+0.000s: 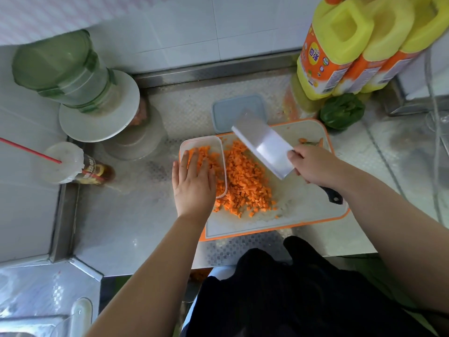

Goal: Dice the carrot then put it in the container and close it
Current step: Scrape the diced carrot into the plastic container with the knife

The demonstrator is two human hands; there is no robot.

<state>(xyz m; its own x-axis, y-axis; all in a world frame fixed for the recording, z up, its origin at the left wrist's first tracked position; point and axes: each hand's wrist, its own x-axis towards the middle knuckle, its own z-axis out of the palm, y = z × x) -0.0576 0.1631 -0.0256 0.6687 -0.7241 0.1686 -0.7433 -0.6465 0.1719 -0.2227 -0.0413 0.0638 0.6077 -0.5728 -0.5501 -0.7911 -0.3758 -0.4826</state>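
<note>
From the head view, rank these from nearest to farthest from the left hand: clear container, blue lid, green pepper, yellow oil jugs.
Measured from the left hand:
1. Clear container, directly under the fingers, on the board's left end.
2. Blue lid, behind the board.
3. Green pepper, far right, at the jugs' base.
4. Yellow oil jugs, back right corner.

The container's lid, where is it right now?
In the head view the blue-grey lid lies flat on the steel counter, just behind the cutting board, partly hidden by the cleaver.
</note>
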